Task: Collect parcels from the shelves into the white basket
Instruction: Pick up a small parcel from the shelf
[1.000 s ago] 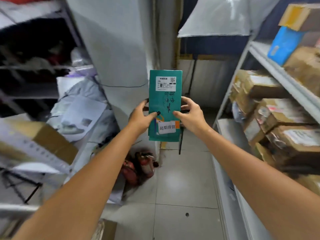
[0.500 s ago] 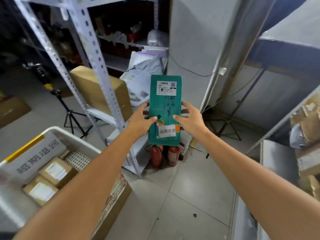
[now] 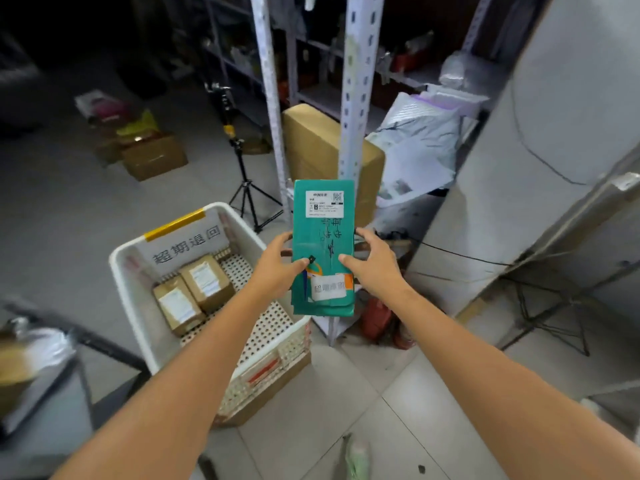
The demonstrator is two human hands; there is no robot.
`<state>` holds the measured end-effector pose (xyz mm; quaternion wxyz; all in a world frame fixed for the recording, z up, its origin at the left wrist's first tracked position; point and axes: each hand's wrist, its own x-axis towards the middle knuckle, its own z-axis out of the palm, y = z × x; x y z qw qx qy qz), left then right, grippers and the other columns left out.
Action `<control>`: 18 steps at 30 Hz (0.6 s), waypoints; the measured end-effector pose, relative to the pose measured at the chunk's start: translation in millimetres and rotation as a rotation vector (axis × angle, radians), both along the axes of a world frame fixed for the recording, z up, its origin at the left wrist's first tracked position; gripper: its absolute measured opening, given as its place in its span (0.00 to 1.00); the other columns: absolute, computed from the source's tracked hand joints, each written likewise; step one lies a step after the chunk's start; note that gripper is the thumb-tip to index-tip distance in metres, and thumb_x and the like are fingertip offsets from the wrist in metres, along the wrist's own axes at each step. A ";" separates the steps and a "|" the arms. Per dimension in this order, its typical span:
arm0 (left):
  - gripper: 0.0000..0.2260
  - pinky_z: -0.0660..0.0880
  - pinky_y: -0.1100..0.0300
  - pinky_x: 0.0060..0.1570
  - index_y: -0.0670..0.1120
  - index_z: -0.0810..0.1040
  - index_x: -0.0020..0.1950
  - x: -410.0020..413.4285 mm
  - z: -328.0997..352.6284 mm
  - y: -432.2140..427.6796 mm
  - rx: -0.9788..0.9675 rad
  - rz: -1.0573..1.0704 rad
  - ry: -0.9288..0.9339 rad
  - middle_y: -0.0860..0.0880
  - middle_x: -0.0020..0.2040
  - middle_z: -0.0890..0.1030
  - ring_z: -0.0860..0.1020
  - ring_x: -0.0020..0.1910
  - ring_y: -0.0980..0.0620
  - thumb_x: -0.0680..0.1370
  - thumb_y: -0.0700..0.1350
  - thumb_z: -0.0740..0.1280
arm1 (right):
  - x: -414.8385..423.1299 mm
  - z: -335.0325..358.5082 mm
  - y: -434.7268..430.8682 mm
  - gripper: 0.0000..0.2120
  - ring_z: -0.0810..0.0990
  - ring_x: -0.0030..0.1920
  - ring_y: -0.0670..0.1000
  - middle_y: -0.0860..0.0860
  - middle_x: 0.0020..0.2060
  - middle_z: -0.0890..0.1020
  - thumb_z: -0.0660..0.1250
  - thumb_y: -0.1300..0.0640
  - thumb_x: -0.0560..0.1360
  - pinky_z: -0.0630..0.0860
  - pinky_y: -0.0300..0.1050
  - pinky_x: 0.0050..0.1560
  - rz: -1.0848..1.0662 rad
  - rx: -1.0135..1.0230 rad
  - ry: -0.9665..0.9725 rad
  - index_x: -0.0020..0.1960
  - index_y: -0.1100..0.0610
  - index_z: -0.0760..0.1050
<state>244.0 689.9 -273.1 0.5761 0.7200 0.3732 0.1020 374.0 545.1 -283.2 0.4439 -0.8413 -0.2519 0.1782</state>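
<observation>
Beside the white basket, upright teal parcel, white label on top, pinched between left hand and right hand

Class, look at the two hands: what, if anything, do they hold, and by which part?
Both hold the green parcel: the left hand grips its left long edge, the right hand its right long edge, just below its middle.

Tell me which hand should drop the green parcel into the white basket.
Left. The left hand and right hand both grip the parcel, but the basket sits low on the left, so the right would have to cross over.
</observation>
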 end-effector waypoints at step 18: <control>0.25 0.83 0.51 0.45 0.56 0.66 0.72 -50.4 -88.3 112.4 -0.157 0.468 0.034 0.48 0.62 0.77 0.80 0.52 0.54 0.79 0.39 0.68 | -2.1 -80.8 182.7 0.26 0.84 0.47 0.47 0.43 0.53 0.81 0.71 0.59 0.75 0.85 0.53 0.42 0.447 -0.116 0.199 0.70 0.47 0.70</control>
